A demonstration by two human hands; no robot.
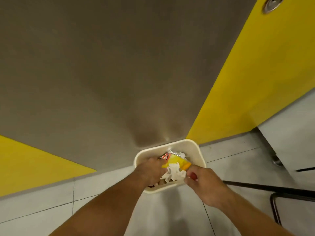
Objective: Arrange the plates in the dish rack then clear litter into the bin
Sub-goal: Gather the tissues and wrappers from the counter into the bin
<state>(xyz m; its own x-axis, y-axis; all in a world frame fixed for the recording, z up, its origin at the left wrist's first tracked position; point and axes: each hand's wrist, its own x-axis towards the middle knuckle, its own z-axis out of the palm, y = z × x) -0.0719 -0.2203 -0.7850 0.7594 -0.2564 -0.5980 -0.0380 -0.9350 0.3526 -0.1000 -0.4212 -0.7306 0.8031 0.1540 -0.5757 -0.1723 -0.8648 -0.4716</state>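
A cream square bin (192, 147) stands on the floor against the wall. Over its mouth, my left hand (151, 171) grips a yellow snack wrapper (177, 161) and crumpled white tissue (173, 174). My right hand (204, 184) hovers at the bin's right rim, fingers curled round a small red thing (193, 175) whose kind I cannot tell. Some brownish litter shows inside the bin under my left hand. No plates or dish rack are in view.
A grey wall panel (119, 74) rises behind the bin, flanked by yellow panels (255, 82) on both sides. Pale floor tiles (51, 201) surround the bin. Black metal furniture legs (276, 189) stand on the floor at the right.
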